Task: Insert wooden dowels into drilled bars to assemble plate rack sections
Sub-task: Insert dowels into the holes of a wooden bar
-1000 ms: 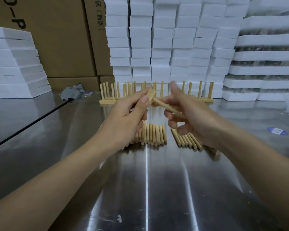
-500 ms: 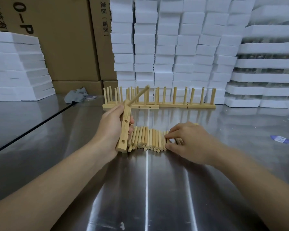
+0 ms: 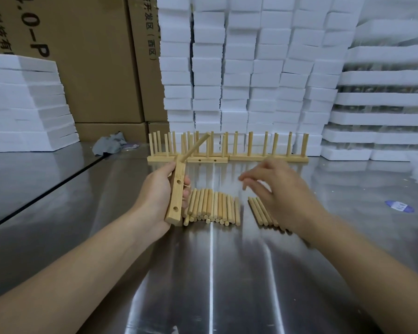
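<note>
Left hand [image 3: 157, 196] is gripping a pale wooden drilled bar [image 3: 176, 196], holding it tilted just left of the row of loose light-wood dowels [image 3: 212, 206] lying on the reflective steel table [image 3: 210, 273]. One round wooden dowel [image 3: 197, 144] is projecting obliquely from the bar's upper end. Right hand [image 3: 282, 189] is hovering above the row's right side, fingers relaxed and blurred, grasping nothing. Finished wooden rack sections [image 3: 227, 159] are standing beyond the row.

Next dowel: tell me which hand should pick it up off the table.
Right. The left hand grips the drilled bar, which already carries an inserted dowel. The right hand hovers open, apparently empty, just above the loose dowels.
</note>
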Demonstrator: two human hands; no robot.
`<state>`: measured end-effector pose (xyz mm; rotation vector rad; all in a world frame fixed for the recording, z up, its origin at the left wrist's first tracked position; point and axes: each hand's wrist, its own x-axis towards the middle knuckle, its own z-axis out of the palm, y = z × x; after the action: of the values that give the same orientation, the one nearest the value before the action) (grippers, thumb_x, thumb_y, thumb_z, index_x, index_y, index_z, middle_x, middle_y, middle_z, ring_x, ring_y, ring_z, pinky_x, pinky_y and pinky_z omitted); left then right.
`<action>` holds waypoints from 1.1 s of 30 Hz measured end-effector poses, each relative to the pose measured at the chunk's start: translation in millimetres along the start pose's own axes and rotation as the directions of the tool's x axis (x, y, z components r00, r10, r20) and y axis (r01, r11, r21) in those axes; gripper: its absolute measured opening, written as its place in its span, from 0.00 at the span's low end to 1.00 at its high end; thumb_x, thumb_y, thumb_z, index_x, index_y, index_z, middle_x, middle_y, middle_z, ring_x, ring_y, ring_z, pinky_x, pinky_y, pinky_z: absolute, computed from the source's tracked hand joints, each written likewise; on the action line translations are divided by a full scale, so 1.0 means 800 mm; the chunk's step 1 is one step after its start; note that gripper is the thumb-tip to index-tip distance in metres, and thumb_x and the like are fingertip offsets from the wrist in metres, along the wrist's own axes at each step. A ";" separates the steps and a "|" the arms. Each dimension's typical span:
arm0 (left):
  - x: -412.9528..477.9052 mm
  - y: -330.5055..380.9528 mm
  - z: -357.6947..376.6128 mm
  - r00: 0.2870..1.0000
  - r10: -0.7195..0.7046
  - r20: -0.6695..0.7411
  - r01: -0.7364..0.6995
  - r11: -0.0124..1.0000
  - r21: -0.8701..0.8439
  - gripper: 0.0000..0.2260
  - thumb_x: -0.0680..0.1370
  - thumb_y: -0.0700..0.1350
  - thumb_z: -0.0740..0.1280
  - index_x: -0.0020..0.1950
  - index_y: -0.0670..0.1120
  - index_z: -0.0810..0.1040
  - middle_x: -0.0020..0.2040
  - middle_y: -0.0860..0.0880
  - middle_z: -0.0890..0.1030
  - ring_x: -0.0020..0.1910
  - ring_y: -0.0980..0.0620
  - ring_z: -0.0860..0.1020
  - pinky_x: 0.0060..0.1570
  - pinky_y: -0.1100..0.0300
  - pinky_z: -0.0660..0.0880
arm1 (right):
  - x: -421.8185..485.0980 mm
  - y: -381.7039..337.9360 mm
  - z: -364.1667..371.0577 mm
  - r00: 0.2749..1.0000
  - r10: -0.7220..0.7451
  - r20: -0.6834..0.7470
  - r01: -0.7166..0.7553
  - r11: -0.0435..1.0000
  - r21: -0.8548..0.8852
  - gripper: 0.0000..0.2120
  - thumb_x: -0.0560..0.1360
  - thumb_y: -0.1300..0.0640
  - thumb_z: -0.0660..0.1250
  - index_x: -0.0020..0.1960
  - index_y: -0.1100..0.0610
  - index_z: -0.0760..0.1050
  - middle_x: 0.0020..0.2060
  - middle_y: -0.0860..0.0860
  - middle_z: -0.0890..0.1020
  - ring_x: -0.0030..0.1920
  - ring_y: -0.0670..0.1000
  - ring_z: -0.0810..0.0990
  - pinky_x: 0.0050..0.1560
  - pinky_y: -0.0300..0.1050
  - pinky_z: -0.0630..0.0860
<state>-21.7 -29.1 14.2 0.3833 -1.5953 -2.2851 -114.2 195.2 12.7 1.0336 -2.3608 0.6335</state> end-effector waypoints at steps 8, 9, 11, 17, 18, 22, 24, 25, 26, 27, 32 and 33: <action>0.002 0.009 -0.004 0.998 -0.007 0.055 0.013 0.995 -0.098 0.13 0.86 0.50 0.63 0.53 0.43 0.82 0.34 0.49 0.76 0.27 0.54 0.72 0.23 0.63 0.70 | 0.000 -0.030 -0.020 0.948 0.317 0.024 -0.217 0.589 0.778 0.11 0.84 0.57 0.63 0.54 0.52 0.84 0.41 0.50 0.87 0.41 0.49 0.87 0.38 0.38 0.80; 0.003 0.009 -0.004 0.998 -0.004 0.063 0.011 0.995 -0.101 0.13 0.86 0.50 0.63 0.53 0.43 0.83 0.35 0.49 0.76 0.28 0.54 0.72 0.23 0.63 0.71 | -0.001 -0.033 -0.020 0.953 0.302 0.028 -0.208 0.584 0.784 0.08 0.84 0.56 0.66 0.54 0.52 0.85 0.41 0.50 0.87 0.42 0.50 0.87 0.39 0.39 0.81; 0.005 0.008 -0.005 0.997 0.001 0.074 0.007 0.995 -0.103 0.14 0.86 0.50 0.63 0.53 0.43 0.83 0.36 0.49 0.77 0.28 0.54 0.72 0.23 0.62 0.71 | -0.002 -0.038 -0.020 0.961 0.276 0.016 -0.182 0.588 0.788 0.05 0.82 0.56 0.69 0.54 0.52 0.84 0.41 0.50 0.88 0.43 0.49 0.88 0.40 0.38 0.81; 0.009 0.003 -0.005 0.998 -0.006 0.066 0.012 0.997 -0.082 0.15 0.87 0.52 0.63 0.54 0.44 0.83 0.36 0.49 0.77 0.28 0.54 0.72 0.23 0.62 0.71 | -0.005 -0.048 -0.022 0.968 0.249 0.019 -0.157 0.550 0.820 0.03 0.81 0.57 0.71 0.54 0.54 0.82 0.41 0.51 0.89 0.44 0.51 0.89 0.41 0.45 0.79; 0.009 0.002 -0.004 0.997 -0.005 0.073 0.012 0.996 -0.091 0.15 0.87 0.53 0.63 0.55 0.43 0.83 0.36 0.48 0.76 0.28 0.54 0.72 0.23 0.62 0.71 | -0.006 -0.049 -0.022 0.970 0.242 0.020 -0.153 0.543 0.825 0.03 0.81 0.57 0.71 0.54 0.54 0.82 0.41 0.51 0.89 0.44 0.51 0.89 0.40 0.45 0.78; 0.005 0.000 0.000 0.988 0.025 0.150 -0.011 0.995 -0.095 0.14 0.82 0.53 0.72 0.58 0.43 0.81 0.35 0.49 0.74 0.29 0.55 0.70 0.24 0.64 0.70 | -0.008 -0.052 -0.023 0.973 0.230 0.026 -0.146 0.526 0.838 0.04 0.81 0.57 0.70 0.55 0.55 0.83 0.43 0.51 0.89 0.46 0.51 0.89 0.35 0.37 0.80; 0.003 0.000 0.001 0.984 0.057 0.171 -0.041 0.995 -0.096 0.15 0.79 0.49 0.76 0.61 0.43 0.81 0.37 0.50 0.77 0.30 0.56 0.70 0.24 0.65 0.69 | -0.007 -0.053 -0.023 0.969 0.242 0.037 -0.158 0.503 0.850 0.04 0.82 0.59 0.69 0.55 0.55 0.83 0.43 0.51 0.89 0.47 0.51 0.89 0.34 0.37 0.80; 0.003 0.000 0.002 0.982 0.070 0.176 -0.052 0.993 -0.101 0.16 0.78 0.47 0.77 0.63 0.44 0.82 0.38 0.51 0.78 0.30 0.57 0.70 0.24 0.66 0.69 | -0.007 -0.053 -0.022 0.968 0.249 0.042 -0.163 0.491 0.855 0.05 0.83 0.59 0.68 0.55 0.56 0.82 0.44 0.51 0.89 0.47 0.51 0.89 0.34 0.37 0.80; 0.003 0.000 0.003 0.980 0.079 0.183 -0.061 0.993 -0.103 0.18 0.77 0.46 0.78 0.65 0.44 0.81 0.39 0.51 0.79 0.31 0.57 0.70 0.24 0.66 0.69 | -0.007 -0.053 -0.022 0.966 0.255 0.043 -0.166 0.483 0.860 0.05 0.83 0.60 0.68 0.55 0.56 0.82 0.44 0.51 0.89 0.47 0.51 0.89 0.33 0.37 0.80; 0.003 0.000 0.002 0.978 0.087 0.191 -0.068 0.993 -0.101 0.20 0.76 0.45 0.78 0.67 0.45 0.81 0.39 0.52 0.80 0.31 0.57 0.70 0.25 0.66 0.68 | -0.007 -0.053 -0.023 0.965 0.261 0.041 -0.166 0.478 0.863 0.05 0.83 0.60 0.68 0.55 0.56 0.82 0.44 0.51 0.89 0.48 0.51 0.89 0.33 0.36 0.79; 0.006 -0.002 0.001 0.972 0.111 0.205 -0.097 0.992 -0.080 0.26 0.72 0.45 0.81 0.69 0.47 0.81 0.39 0.53 0.82 0.31 0.58 0.70 0.26 0.66 0.69 | -0.007 -0.054 -0.021 0.947 0.318 0.048 -0.181 0.406 0.896 0.04 0.81 0.59 0.71 0.55 0.56 0.83 0.43 0.53 0.89 0.48 0.52 0.89 0.31 0.36 0.78; 0.006 -0.003 0.002 0.972 0.110 0.208 -0.095 0.992 -0.080 0.26 0.72 0.45 0.81 0.69 0.47 0.81 0.40 0.53 0.82 0.31 0.58 0.70 0.26 0.66 0.69 | -0.008 -0.054 -0.020 0.945 0.323 0.062 -0.187 0.372 0.909 0.04 0.80 0.59 0.72 0.55 0.56 0.83 0.44 0.54 0.89 0.48 0.52 0.89 0.30 0.36 0.77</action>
<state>-26.8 -29.0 12.3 0.0383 -1.5866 -2.3595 -73.5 181.8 31.0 0.9168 -1.9648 2.2325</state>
